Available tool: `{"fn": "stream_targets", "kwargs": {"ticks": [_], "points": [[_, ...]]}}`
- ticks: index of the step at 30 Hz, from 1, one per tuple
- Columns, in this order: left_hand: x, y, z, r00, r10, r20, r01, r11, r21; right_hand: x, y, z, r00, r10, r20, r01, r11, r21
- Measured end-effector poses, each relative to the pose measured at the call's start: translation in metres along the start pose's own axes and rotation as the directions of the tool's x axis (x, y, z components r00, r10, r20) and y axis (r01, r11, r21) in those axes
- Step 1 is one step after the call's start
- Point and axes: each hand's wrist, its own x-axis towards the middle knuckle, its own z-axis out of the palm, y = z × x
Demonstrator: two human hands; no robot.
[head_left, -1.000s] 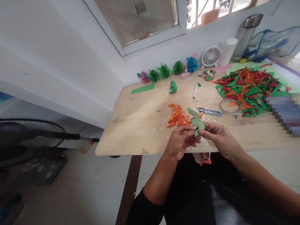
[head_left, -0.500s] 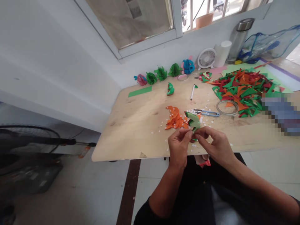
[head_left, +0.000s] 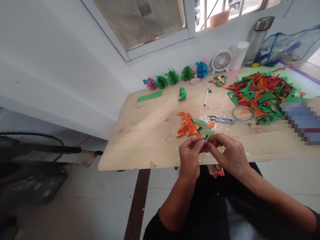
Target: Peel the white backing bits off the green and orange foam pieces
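Observation:
Between both hands, over the table's front edge, is a folded green paper cutout (head_left: 205, 129), light green on the side facing me. My left hand (head_left: 191, 153) pinches its lower end with thumb and fingers. From the other side my right hand (head_left: 226, 150) grips the same end, fingertips nearly touching the left ones. The exact spot held is hidden by the fingers. Just behind lies a heap of orange paper cutouts (head_left: 186, 126) dotted with small white squares. Blue thread snips (head_left: 223, 120) rest beyond my right hand, among white paper bits (head_left: 205, 118).
A tape roll (head_left: 243, 114) lies before a pile of red, orange and green scraps (head_left: 262, 91). Farther back are a pen (head_left: 206, 96), a green strip (head_left: 149, 96), a small green folded piece (head_left: 182, 93), several paper figures (head_left: 172, 76), a small fan (head_left: 221, 61) and a bottle (head_left: 260, 38).
The green paper cutout has swung to the left and tilted, its upper end now overlapping the orange heap. Both hands keep their pinch in nearly the same place.

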Motion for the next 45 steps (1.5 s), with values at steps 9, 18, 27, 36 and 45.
{"fn": "stream_targets", "kwargs": {"ticks": [9,18,27,36,45], "points": [[0.000,-0.001,0.002,1.000,0.003,-0.029,-0.004,0.999,-0.054,-0.003,0.001,0.006,0.975,-0.210,-0.077,0.205,0.976,-0.069],[-0.002,0.000,0.003,0.999,-0.006,-0.050,0.003,0.997,-0.078,0.001,0.000,0.006,0.987,-0.147,-0.061,0.144,0.988,-0.055],[-0.003,-0.003,0.000,0.994,0.071,-0.079,-0.070,0.997,0.011,0.003,-0.004,0.005,0.999,-0.034,-0.034,0.034,0.999,0.009],[-0.002,-0.007,-0.001,0.989,0.115,-0.089,-0.113,0.993,0.029,0.005,-0.006,0.003,0.999,0.037,0.019,-0.038,0.996,0.076],[0.000,-0.004,-0.004,0.996,0.043,-0.080,-0.044,0.999,-0.015,0.007,-0.006,0.004,0.995,0.082,0.056,-0.090,0.984,0.153]]}}
